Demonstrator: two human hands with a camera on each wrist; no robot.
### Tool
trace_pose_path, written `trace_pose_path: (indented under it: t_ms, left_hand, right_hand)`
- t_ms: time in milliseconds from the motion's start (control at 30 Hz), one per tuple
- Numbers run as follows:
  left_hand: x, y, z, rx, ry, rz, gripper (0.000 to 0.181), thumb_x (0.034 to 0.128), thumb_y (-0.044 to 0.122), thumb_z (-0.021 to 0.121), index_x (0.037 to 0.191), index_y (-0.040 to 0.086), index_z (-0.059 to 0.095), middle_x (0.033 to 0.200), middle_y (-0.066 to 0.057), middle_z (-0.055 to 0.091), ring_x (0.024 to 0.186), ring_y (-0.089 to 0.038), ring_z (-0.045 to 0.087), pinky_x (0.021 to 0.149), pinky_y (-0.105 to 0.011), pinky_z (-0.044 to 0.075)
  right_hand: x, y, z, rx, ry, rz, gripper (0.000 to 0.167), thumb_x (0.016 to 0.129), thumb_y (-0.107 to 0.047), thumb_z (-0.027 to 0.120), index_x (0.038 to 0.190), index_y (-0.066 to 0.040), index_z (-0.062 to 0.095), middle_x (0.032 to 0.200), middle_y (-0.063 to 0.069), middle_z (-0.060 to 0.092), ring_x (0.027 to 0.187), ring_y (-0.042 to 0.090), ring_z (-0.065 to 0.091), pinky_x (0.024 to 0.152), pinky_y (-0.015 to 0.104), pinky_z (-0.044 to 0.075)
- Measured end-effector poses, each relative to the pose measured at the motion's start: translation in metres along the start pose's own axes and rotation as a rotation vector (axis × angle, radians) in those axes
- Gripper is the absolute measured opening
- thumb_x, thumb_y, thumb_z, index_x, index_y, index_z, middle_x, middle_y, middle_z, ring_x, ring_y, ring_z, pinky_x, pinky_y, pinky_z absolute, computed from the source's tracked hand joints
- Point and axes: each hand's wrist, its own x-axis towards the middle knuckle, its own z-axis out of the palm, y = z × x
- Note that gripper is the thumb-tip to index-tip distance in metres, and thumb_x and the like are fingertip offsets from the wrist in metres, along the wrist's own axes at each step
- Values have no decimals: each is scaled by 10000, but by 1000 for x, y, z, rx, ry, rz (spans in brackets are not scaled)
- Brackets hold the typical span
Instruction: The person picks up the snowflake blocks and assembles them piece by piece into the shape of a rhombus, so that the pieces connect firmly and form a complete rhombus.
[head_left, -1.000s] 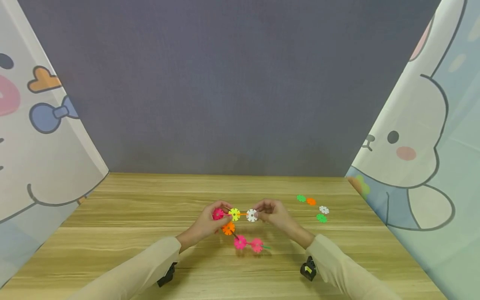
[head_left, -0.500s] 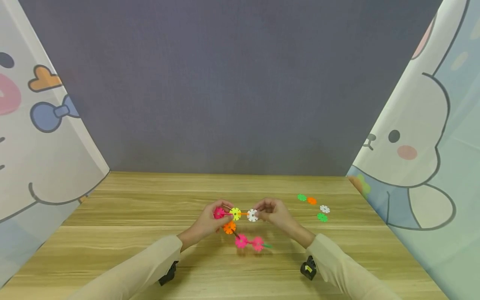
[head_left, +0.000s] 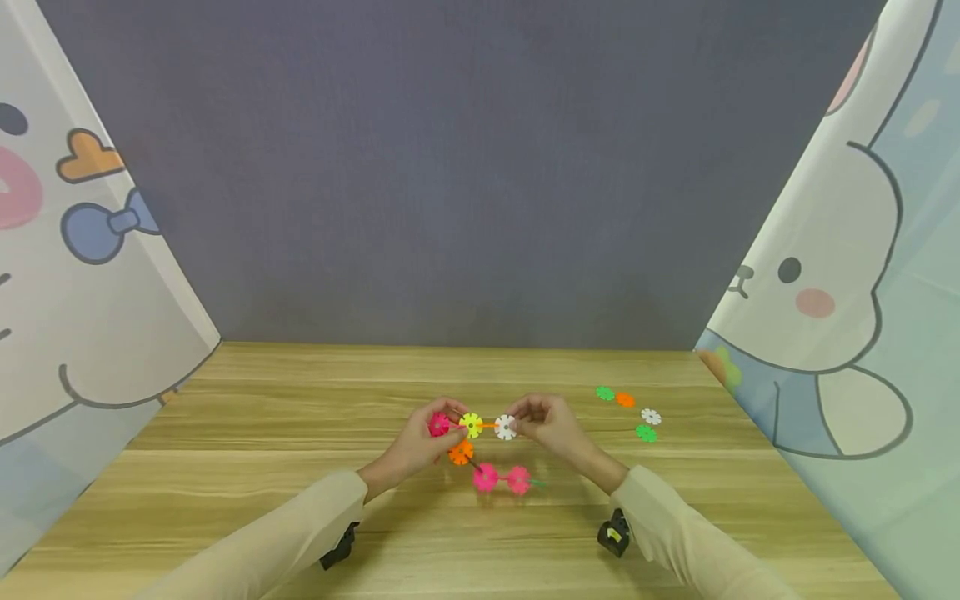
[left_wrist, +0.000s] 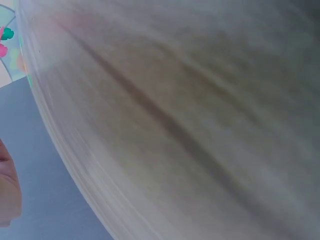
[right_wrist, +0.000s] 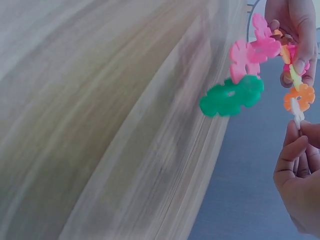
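Observation:
A chain of slotted plastic snowflake discs hangs between the hands in the head view. My left hand [head_left: 416,437] pinches its yellow disc [head_left: 471,425], and a magenta disc [head_left: 439,424] sits behind the thumb. My right hand [head_left: 551,425] pinches the white disc [head_left: 505,427] at the chain's end. Between yellow and white, an orange disc [right_wrist: 300,97] joins both; it appears edge-on from above. Below the left hand the chain turns through another orange disc [head_left: 461,452] and pink discs [head_left: 485,477] to a green disc [right_wrist: 232,95]. The left wrist view shows only part of a hand [left_wrist: 9,195].
Loose discs lie on the wooden table [head_left: 300,392] at the right: green [head_left: 605,393], orange [head_left: 625,400], white [head_left: 651,416] and another green. A grey panel [head_left: 465,167] rises behind, with cartoon-printed side panels [head_left: 825,275]. Black wrist devices [head_left: 615,533] sit under the sleeves.
Both hands keep their hold on the chain and barely move. The hanging pink and green end shifts very slightly. The whole head view drifts a little.

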Motion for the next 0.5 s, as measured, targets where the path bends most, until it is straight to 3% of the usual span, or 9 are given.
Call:
trace_pose_path:
  t_ms: [500]
  left_hand:
    - [0,1,-1,-23,-34,2,256,875,25,571,1123,0,516,1042,-186,534,454,-32,358,409,-143,334]
  right_hand:
    - [3,0,-3,32,-10,-7,145,809,25,622,941,84,632,860,227,644,706,135,596,693,389,543]
